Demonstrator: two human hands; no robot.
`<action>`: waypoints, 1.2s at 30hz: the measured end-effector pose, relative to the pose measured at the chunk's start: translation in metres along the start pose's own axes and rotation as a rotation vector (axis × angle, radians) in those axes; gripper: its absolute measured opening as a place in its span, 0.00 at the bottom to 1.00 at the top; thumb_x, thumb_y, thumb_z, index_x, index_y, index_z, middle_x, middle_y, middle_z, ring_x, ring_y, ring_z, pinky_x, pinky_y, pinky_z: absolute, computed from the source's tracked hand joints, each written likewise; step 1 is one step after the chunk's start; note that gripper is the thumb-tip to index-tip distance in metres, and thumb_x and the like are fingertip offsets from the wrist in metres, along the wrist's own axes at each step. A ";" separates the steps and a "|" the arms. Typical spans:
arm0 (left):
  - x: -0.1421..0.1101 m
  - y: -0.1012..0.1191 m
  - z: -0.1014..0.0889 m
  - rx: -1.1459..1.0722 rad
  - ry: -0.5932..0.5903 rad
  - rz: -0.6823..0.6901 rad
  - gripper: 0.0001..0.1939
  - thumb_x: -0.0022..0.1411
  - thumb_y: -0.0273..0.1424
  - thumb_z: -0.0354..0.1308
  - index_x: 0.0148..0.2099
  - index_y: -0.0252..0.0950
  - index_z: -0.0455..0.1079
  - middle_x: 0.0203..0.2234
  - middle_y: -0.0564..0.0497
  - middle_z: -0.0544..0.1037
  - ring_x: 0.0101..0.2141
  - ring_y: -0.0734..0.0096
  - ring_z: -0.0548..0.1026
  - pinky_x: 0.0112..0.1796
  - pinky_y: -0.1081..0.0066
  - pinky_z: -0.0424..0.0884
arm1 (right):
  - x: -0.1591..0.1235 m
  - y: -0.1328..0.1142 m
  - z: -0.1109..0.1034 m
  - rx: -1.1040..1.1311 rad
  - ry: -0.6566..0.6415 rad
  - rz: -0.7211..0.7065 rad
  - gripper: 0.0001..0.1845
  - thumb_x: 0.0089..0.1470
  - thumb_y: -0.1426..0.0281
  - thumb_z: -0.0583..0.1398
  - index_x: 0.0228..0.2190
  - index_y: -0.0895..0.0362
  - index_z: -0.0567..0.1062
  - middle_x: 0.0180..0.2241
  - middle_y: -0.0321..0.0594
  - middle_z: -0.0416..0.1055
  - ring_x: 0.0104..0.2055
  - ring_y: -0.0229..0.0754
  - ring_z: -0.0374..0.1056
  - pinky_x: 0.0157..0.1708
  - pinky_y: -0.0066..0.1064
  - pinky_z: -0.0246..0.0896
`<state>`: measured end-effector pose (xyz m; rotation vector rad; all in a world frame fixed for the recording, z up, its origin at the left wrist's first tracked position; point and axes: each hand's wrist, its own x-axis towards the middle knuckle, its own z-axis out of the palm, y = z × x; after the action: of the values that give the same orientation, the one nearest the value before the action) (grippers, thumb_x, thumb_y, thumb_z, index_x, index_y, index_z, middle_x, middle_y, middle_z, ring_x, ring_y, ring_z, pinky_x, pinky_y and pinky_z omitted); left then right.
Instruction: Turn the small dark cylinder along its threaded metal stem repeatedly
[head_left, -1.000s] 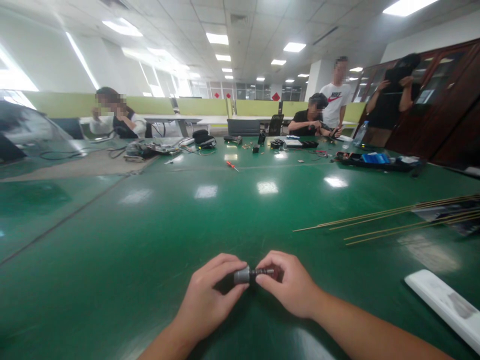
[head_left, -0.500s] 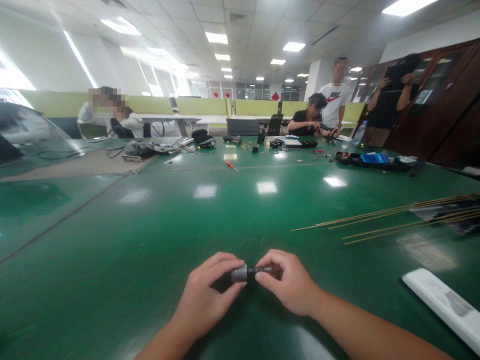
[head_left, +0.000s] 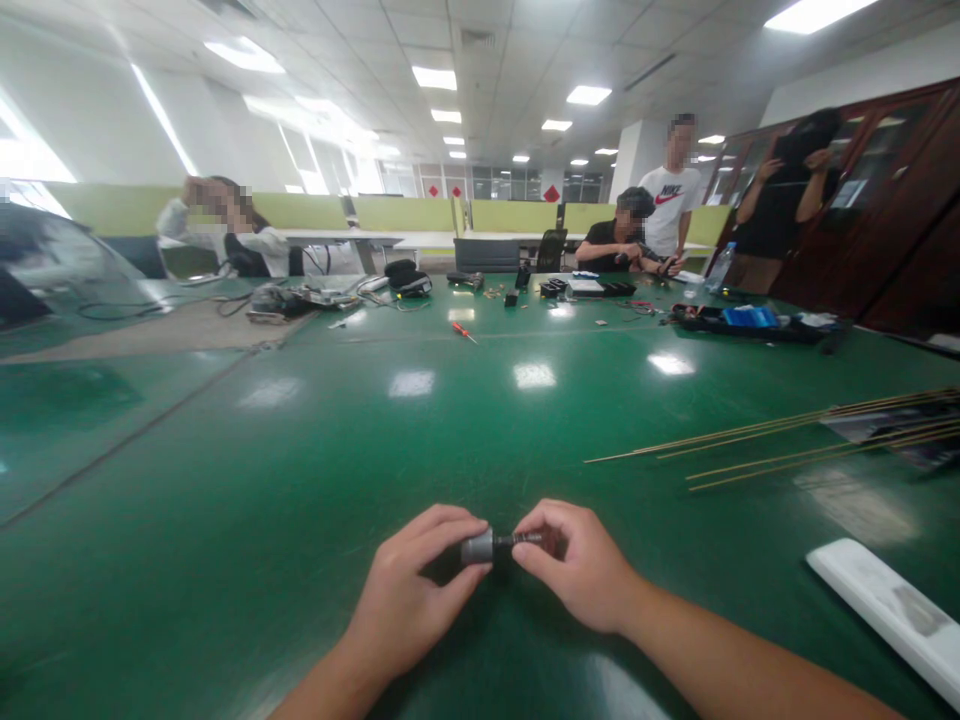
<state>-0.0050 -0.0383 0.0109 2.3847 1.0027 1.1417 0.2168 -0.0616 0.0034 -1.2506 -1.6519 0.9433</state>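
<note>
My left hand [head_left: 420, 570] has its thumb and fingers closed round a short grey cylinder [head_left: 477, 547], held level over the near part of the green table. From the cylinder's right end sticks out a thin dark ridged rod [head_left: 521, 539]. My right hand [head_left: 581, 565] pinches that rod between thumb and fingers, a short gap away from the cylinder. Something reddish-brown shows dimly inside the right hand's curl; I cannot make out what it is. Whether cylinder and rod are one piece cannot be told.
Thin brass-coloured rods [head_left: 750, 435] lie at the right, near a white elongated object [head_left: 885, 615]. A red screwdriver [head_left: 463, 331] rests farther back on the green table [head_left: 315, 450]. At the far edge are a black tray [head_left: 705, 318], a bottle [head_left: 721, 268] and cables. Several people are around.
Both hands and the cylinder with its rod keep nearly the same place and grip. At the far left, a person's raised arm and head have shifted slightly.
</note>
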 end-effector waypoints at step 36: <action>0.001 0.000 -0.001 0.006 0.008 0.005 0.12 0.59 0.26 0.65 0.46 0.41 0.77 0.38 0.50 0.79 0.38 0.70 0.79 0.40 0.74 0.76 | 0.000 0.000 -0.001 0.024 0.002 0.017 0.02 0.52 0.71 0.64 0.30 0.57 0.78 0.25 0.33 0.68 0.26 0.36 0.64 0.28 0.26 0.57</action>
<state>-0.0059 -0.0379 0.0121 2.3901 1.0047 1.1519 0.2174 -0.0619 0.0041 -1.2509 -1.6266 0.9694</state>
